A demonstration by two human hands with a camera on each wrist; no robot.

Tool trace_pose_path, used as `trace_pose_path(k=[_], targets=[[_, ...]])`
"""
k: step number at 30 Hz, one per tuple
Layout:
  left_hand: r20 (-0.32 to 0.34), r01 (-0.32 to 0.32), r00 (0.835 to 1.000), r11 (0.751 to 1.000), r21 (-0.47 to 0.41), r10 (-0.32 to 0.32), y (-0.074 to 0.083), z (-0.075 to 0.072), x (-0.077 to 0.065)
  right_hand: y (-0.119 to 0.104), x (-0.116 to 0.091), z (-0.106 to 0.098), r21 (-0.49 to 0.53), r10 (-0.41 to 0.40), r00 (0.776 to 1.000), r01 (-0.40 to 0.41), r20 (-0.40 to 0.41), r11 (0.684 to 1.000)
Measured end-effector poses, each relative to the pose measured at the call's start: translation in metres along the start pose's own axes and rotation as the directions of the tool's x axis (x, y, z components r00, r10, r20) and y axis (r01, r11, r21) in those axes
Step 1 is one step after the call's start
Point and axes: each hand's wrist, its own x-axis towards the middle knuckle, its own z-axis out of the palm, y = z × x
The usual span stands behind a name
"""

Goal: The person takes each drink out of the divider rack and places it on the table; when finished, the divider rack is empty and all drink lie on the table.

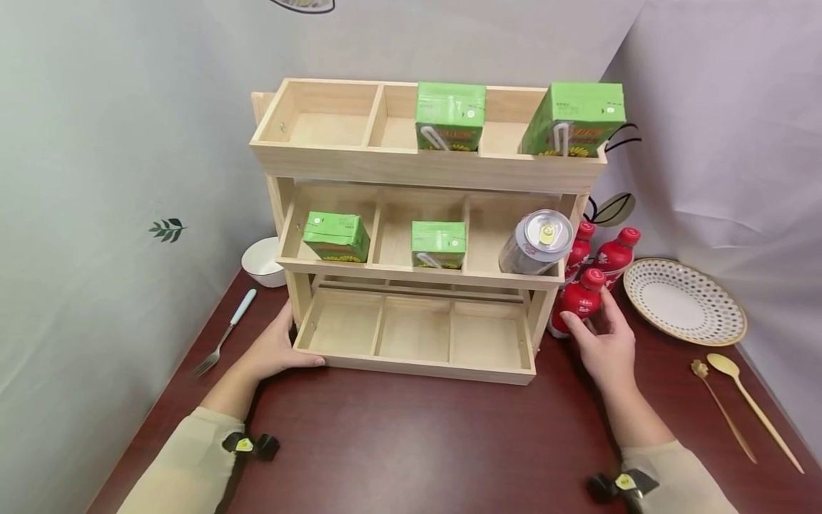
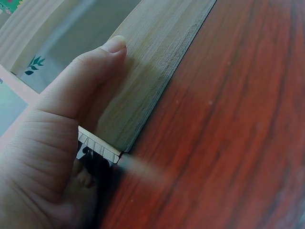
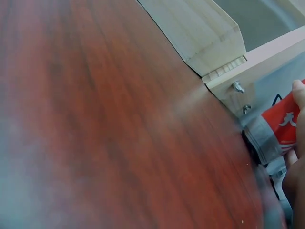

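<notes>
A three-tier wooden shelf (image 1: pixel 411 368) stands on the dark red table. My left hand (image 1: pixel 280 348) grips the lower left corner of its bottom tier; the thumb (image 2: pixel 102 57) lies along the front board, and the other fingers are mostly hidden at the side. At the shelf's right side, my right hand (image 1: pixel 606 346) holds a red bottle (image 1: pixel 581 298) with a red cap, between thumb and fingers. In the right wrist view only part of the red bottle (image 3: pixel 281 121) shows. Two more red bottles (image 1: pixel 618 253) stand just behind it.
Green drink cartons (image 1: pixel 449 114) sit on the top and middle tiers. A silver can (image 1: pixel 536 246) tilts in the middle tier's right compartment. A white bowl (image 1: pixel 262 264) and a fork (image 1: pixel 225 334) lie left; a patterned plate (image 1: pixel 674 303) and gold spoon (image 1: pixel 758 407) lie right.
</notes>
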Motion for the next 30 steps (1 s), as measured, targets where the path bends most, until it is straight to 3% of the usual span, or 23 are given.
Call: trace_pose_path(k=[6, 17, 30], targets=[[-0.004, -0.003, 1.0, 1.0, -0.004, 0.003, -0.001, 0.0, -0.001, 0.006, 0.008, 0.004, 0.038, 0.003, 1.0, -0.004, 0.004, 0.999], [0.001, -0.042, 0.999, 0.999, -0.023, 0.042, 0.0, -0.001, 0.001, 0.011, 0.02, 0.008, 0.002, 0.025, 1.0, -0.025, -0.009, 1.0], [-0.002, -0.017, 1.0, 1.0, -0.012, 0.017, -0.002, 0.001, 0.001, 0.021, 0.032, 0.009, -0.009, -0.007, 1.0, 0.007, 0.017, 1.0]])
